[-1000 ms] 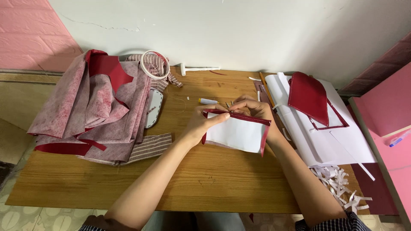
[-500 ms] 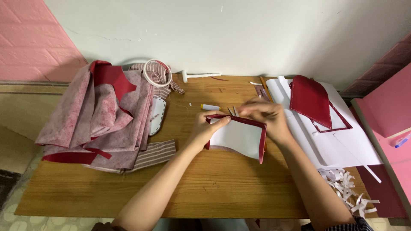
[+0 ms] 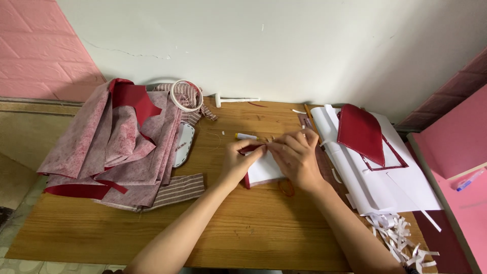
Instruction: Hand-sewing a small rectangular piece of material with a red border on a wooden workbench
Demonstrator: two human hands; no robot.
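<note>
Room: white plaster wall (image 3: 304, 45) behind, pink brick-pattern panels at both sides.
Table: wooden table (image 3: 238, 238) pushed against the wall, so loose pieces can be parked along its back edge.
Fabric pile: pink mottled cloth (image 3: 111, 152) with dark red pieces and a striped layer, heaped at the left, well apart from the hands and leaving the middle free.
Paper sheets: white paper (image 3: 385, 177) spread at the right, with a dark red cut piece (image 3: 361, 133) lying on top, near the right hand.
Paper scraps: curled white strips (image 3: 401, 238) at the right front edge, beside the sheets.
Work piece: small white panel edged in dark red (image 3: 261, 170), flat on the table at the centre, partly covered by both hands.
Ring: white hoop (image 3: 186, 95) on the striped cloth near the wall.
Left hand: left hand (image 3: 238, 162) comes in from below, fingers curled, pinching the panel's upper red edge.
Right hand: right hand (image 3: 297, 158) lies over the panel's right part, palm down, fingertips meeting the left at that edge, apparently pinching it too; what lies between them is too small to tell.
Marker: small white pen (image 3: 246, 136) just behind the hands.
</note>
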